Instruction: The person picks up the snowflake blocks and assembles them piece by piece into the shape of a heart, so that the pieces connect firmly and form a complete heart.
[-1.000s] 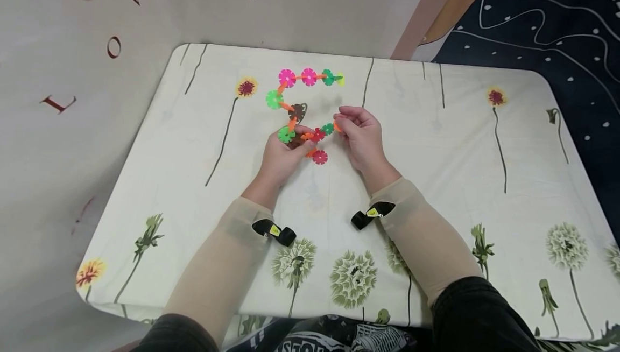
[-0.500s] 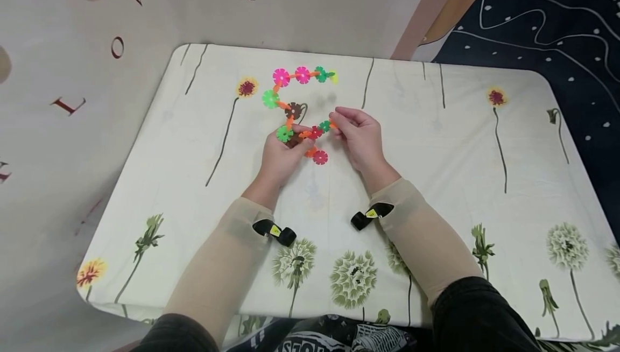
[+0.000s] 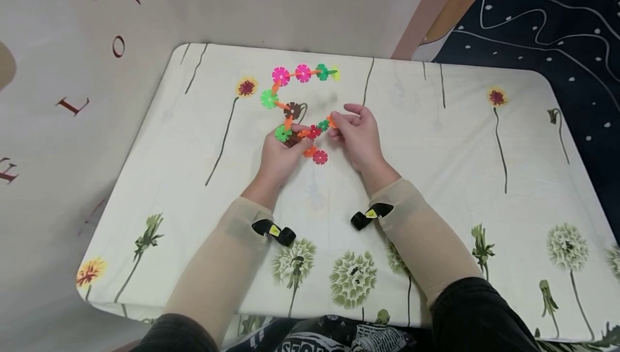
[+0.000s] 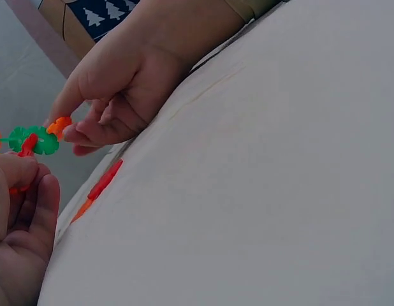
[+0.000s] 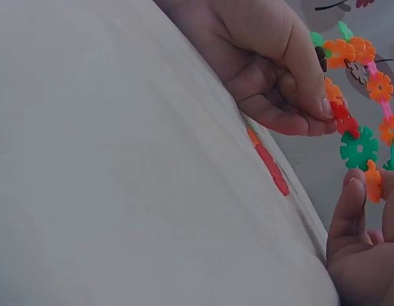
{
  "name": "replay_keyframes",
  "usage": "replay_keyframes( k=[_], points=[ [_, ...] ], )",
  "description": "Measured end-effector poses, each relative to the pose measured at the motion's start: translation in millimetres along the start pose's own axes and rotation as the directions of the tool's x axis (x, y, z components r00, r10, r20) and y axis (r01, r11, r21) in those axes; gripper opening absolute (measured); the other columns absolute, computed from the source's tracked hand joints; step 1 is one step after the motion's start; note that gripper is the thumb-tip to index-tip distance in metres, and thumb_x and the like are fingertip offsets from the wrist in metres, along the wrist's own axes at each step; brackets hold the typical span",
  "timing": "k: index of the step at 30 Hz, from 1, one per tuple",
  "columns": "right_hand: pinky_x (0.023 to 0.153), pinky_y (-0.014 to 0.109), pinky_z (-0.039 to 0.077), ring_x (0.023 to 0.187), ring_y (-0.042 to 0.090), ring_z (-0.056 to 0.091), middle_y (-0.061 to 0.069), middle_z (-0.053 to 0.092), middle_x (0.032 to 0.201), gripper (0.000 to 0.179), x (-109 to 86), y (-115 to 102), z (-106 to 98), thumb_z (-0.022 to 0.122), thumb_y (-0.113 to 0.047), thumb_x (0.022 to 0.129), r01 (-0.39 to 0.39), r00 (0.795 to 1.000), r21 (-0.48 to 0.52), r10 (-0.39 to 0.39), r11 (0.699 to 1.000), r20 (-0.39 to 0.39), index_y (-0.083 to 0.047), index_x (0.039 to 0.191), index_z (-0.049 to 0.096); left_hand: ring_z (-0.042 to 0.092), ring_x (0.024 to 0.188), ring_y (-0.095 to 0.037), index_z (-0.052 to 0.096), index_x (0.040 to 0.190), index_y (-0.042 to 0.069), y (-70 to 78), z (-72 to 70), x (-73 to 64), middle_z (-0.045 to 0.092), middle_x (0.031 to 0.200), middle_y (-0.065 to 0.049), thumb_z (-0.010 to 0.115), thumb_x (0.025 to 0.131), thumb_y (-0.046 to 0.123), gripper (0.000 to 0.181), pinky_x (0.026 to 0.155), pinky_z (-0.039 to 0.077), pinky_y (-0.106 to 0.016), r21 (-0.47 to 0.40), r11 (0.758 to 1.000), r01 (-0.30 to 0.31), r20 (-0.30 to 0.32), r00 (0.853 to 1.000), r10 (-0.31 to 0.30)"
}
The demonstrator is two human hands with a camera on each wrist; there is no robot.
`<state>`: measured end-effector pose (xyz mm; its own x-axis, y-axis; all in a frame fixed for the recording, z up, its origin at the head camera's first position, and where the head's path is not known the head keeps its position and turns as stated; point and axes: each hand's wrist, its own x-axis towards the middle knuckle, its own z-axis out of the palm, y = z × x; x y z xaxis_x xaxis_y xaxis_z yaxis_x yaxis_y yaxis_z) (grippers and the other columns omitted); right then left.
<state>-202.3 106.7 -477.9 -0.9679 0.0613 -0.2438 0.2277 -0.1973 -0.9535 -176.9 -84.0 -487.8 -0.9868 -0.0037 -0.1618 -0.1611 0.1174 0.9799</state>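
Note:
A chain of interlocking flower-shaped plastic discs curves in a C over the table, with pink discs [image 3: 303,73], a light green disc [image 3: 269,99] and a brown disc [image 3: 292,111]. My left hand [image 3: 281,159] pinches the chain's near part, by a red disc [image 5: 344,120]; its fingers partly cover pieces there. From that red disc a dark green disc [image 5: 359,148] leads to an orange disc [image 4: 58,127], which my right hand [image 3: 360,135] pinches between thumb and fingers. The orange disc touches the green one edge to edge.
Just right of the left hand, a loose-looking red disc [image 3: 320,157] with an orange piece [image 3: 310,151] lies on the tablecloth [image 3: 426,142]; whether they join the chain is unclear. A pale wall [image 3: 310,18] rises behind the table, and a dark patterned cloth [image 3: 557,34] is at right.
Right hand and orange disc have shifted slightly left. The chain's upper part has also drifted a little left. Right-hand fingers beyond the pinch have spread somewhat; the left hand has barely moved.

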Motion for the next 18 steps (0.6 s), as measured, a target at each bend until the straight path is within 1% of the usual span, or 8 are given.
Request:
replay_keyframes(
  k=[3, 5, 6, 9, 13, 18],
  points=[
    [0.064, 0.023, 0.058, 0.062, 0.018, 0.066, 0.016, 0.071, 0.090, 0.038, -0.4, 0.0, 0.4, 0.081, -0.030, 0.098, 0.005, 1.000, -0.058, -0.006, 0.998, -0.006, -0.005, 0.120, 0.063, 0.062, 0.097, -0.023, 0.077, 0.115, 0.017, 0.2, -0.6, 0.1, 0.072, 0.110, -0.004, 0.080, 0.099, 0.016, 0.017, 0.080, 0.054, -0.026, -0.003, 1.000, 0.005, 0.001, 1.000, -0.005],
    [0.059, 0.022, 0.056, 0.058, 0.017, 0.063, 0.015, 0.069, 0.083, 0.030, -0.8, 0.3, 0.8, 0.082, -0.028, 0.098, 0.023, 1.000, -0.061, -0.023, 0.998, 0.003, -0.005, 0.110, 0.067, 0.062, 0.097, -0.024, 0.077, 0.115, 0.016, 0.7, -1.2, 0.0, 0.072, 0.110, -0.004, 0.080, 0.099, 0.015, 0.017, 0.080, 0.055, -0.027, -0.007, 1.000, 0.002, 0.001, 1.000, -0.002],
    [0.058, 0.022, 0.056, 0.057, 0.017, 0.063, 0.014, 0.069, 0.082, 0.028, -1.1, 0.3, 1.0, 0.082, -0.027, 0.098, 0.028, 1.000, -0.052, -0.027, 0.998, 0.005, -0.005, 0.107, 0.067, 0.063, 0.097, -0.024, 0.077, 0.115, 0.016, 1.3, -1.4, -0.2, 0.073, 0.109, -0.004, 0.079, 0.099, 0.015, 0.017, 0.081, 0.055, -0.027, -0.007, 1.000, 0.003, -0.001, 1.000, -0.003],
    [0.057, 0.021, 0.056, 0.056, 0.016, 0.064, 0.015, 0.070, 0.081, 0.025, -1.4, 0.7, 1.4, 0.082, -0.025, 0.097, 0.052, 0.999, -0.036, -0.051, 0.998, 0.010, -0.005, 0.104, 0.068, 0.065, 0.100, -0.022, 0.078, 0.115, 0.016, 2.4, -2.2, -0.6, 0.073, 0.111, -0.002, 0.080, 0.098, 0.016, 0.017, 0.085, 0.057, -0.027, 0.010, 1.000, 0.019, -0.016, 1.000, -0.019],
    [0.056, 0.022, 0.056, 0.056, 0.016, 0.064, 0.016, 0.070, 0.080, 0.025, -1.8, 1.9, 0.9, 0.082, -0.024, 0.097, 0.058, 0.998, -0.045, -0.058, 0.997, 0.008, -0.004, 0.102, 0.068, 0.066, 0.104, -0.019, 0.079, 0.115, 0.017, 2.0, -2.5, -0.8, 0.073, 0.113, 0.000, 0.081, 0.098, 0.017, 0.017, 0.090, 0.058, -0.028, 0.023, 0.999, 0.035, -0.032, 0.999, -0.034],
    [0.057, 0.022, 0.056, 0.055, 0.016, 0.066, 0.018, 0.071, 0.082, 0.025, -3.3, 3.9, -1.5, 0.082, -0.025, 0.097, 0.078, 0.997, -0.071, -0.078, 0.994, 0.001, -0.004, 0.102, 0.068, 0.065, 0.101, -0.020, 0.080, 0.114, 0.015, 1.8, -1.7, -0.7, 0.075, 0.111, -0.001, 0.081, 0.097, 0.014, 0.017, 0.089, 0.056, -0.028, 0.010, 1.000, 0.024, -0.014, 1.000, -0.024]
  ],
)
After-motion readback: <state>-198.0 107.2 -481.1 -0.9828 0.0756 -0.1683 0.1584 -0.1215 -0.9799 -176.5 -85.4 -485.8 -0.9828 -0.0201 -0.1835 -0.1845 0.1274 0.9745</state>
